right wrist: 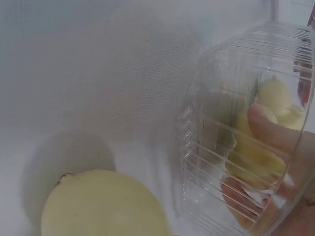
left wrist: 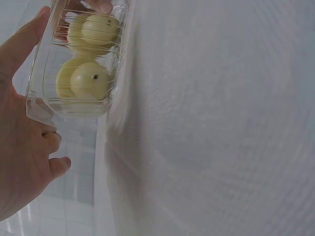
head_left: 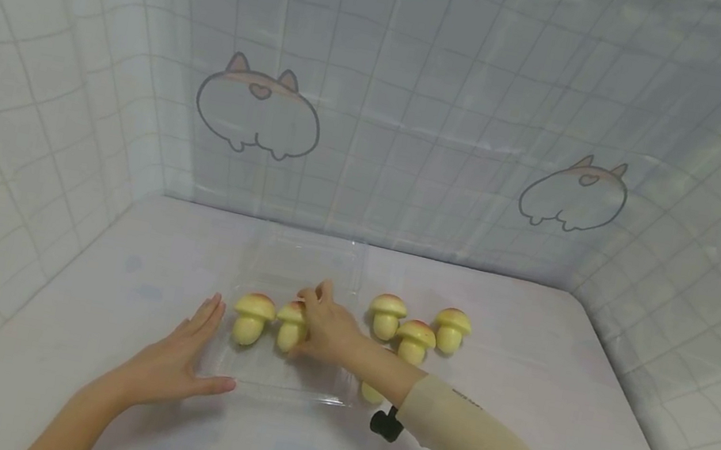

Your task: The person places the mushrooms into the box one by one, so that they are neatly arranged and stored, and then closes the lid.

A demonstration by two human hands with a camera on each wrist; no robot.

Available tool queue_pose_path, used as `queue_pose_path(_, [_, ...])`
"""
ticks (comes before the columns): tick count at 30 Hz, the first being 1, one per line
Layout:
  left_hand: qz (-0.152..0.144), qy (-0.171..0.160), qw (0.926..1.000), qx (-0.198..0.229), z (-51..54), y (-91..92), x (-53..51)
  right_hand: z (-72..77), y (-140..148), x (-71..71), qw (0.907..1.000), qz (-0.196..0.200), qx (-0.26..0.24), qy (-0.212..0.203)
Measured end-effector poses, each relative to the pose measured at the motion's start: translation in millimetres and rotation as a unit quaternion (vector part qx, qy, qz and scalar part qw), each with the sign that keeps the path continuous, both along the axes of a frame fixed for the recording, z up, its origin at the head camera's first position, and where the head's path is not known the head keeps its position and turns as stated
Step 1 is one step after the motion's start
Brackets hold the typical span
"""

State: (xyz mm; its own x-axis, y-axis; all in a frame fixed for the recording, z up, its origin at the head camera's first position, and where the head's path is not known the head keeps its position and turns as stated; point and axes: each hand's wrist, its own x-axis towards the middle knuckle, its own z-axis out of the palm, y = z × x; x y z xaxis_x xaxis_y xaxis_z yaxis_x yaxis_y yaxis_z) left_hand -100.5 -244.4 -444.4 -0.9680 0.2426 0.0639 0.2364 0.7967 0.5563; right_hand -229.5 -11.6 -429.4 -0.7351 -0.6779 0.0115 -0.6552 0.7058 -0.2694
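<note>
A clear plastic clamshell box (head_left: 318,382) lies with its lid folded back. Inside, at its left, stands a toy mushroom (head_left: 250,320) with a yellow cap tinged red. Beside it is a second toy mushroom (head_left: 291,332), which my right hand (head_left: 330,332) grips between thumb and fingers within the box. My left hand (head_left: 172,365) rests at the box's left side, fingers extended and thumb at the front left corner. In the left wrist view both mushrooms (left wrist: 91,81) show through the box wall. The right wrist view shows the gripped mushroom (right wrist: 256,160) behind the ribbed plastic.
Right of the box stand several more mushrooms (head_left: 387,316), one of them (head_left: 372,393) partly hidden under my right forearm. A black knob-like piece (head_left: 386,425) sits at my right wrist. A white gridded cloth wall (head_left: 418,147) rises behind and at both sides of the table.
</note>
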Motion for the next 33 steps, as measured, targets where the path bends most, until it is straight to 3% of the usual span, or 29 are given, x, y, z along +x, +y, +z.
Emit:
queue_pose_path(18, [0.002,0.008,0.9999,-0.010,-0.5,0.9,-0.1,4.2,9.2,-0.6,0.9999,0.007,-0.011,-0.006])
queue_pose_path(33, [-0.003,0.012,0.9999,-0.012,-1.3,0.6,0.1,7.9,14.8,2.1,0.9991,0.016,-0.012,-0.037])
